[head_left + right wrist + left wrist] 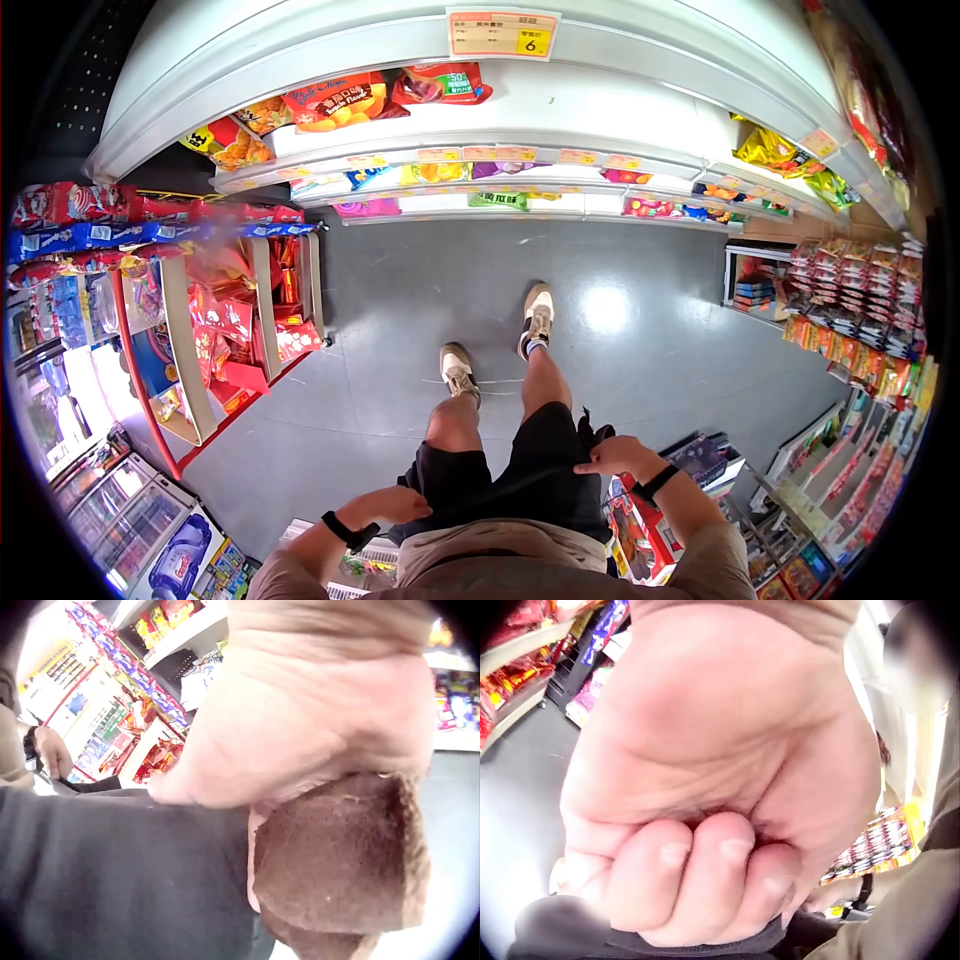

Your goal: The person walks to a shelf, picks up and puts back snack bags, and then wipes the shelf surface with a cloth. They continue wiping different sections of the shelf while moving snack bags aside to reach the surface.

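Observation:
In the head view my left hand (400, 503) is at the left side of the black shorts (540, 475). Its fingers curl tightly toward the palm in the left wrist view, with black fabric (697, 949) just under them, and the hand grips that cloth of the shorts. My right hand (620, 457) is at the right side of the shorts, thumb stretched along them. Below its palm, a brown piece of soft cloth (330, 862) with a fuzzy edge hangs in its grip; the fingers are mostly hidden behind it.
Snack shelves (560, 120) curve across the front. A rack of red packets (225, 320) stands left, hanging packets (860, 290) line the right. Grey floor (400, 270) lies around the shoes (538, 315). Behind the body are a white basket (350, 575) and a red box (640, 530).

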A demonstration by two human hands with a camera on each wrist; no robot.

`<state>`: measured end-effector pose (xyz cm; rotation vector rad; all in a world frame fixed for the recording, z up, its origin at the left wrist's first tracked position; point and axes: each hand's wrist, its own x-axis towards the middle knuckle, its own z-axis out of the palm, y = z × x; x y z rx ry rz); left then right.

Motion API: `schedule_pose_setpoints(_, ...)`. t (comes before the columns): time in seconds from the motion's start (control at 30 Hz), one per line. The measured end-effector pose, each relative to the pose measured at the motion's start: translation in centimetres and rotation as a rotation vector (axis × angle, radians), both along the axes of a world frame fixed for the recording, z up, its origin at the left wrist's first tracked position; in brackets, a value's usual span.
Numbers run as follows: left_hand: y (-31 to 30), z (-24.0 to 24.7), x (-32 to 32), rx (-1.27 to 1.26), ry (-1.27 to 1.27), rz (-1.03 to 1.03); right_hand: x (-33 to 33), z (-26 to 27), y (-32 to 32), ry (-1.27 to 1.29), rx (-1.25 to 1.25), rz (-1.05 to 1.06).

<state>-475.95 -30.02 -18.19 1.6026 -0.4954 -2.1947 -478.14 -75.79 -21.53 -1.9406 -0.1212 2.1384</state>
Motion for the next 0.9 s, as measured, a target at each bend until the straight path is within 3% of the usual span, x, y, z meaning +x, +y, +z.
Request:
schedule_pose_setpoints(0.23, -1.7, -0.1, 3.6, -0.046, -0.05, -0.142, -0.8, -0.9, 0.0, -0.058, 0.133, 0.003)
schedule_pose_setpoints(0.37, -2.4, 0.4, 6.2, -0.091, -0.095, -0.216, 1.2, 1.8, 0.1, -0.037, 0.201, 0.096)
schedule_pose_setpoints(0.47, -1.6, 0.2, 6.7, -0.132, -0.104, -0.241, 0.4, 4.2, -0.8, 0.161, 0.233, 0.094)
schedule_pose_setpoints(0.53, -0.9, -0.7, 7.3, -0.134, -0.141, -0.244, 3.4, 7.8, 0.4, 0.253, 0.181, 0.111)
schedule_pose_setpoints(0.57, -0.4, -1.5, 7.2, -0.119, -0.165, -0.238, 3.5, 7.9, 0.0, 0.272, 0.132, 0.01)
schedule_pose_setpoints(0.7, 1.0, -4.1, 11.6, -0.052, -0.223, -0.039, 8.3, 8.3, -3.5, -0.068, -0.069, -0.016)
schedule_pose_setpoints(0.8, 4.7, -6.7, 16.0, -0.055, -0.496, 0.541, 12.9, 5.7, -7.8, -0.232, -0.236, -0.039)
schedule_pose_setpoints(0.83, 6.5, -8.0, 17.5, 0.018, -0.813, 0.486, 14.8, 4.4, -9.2, -0.298, -0.286, -0.058)
schedule_pose_setpoints(0.87, 9.0, -10.9, 18.3, 0.287, -1.128, 0.272, 16.4, 3.5, -10.7, -0.347, -0.337, -0.073)
schedule_pose_setpoints(0.9, 9.6, -9.7, 21.2, 0.491, -1.135, 0.458, 15.6, 2.8, -11.1, -0.335, -0.341, -0.078)
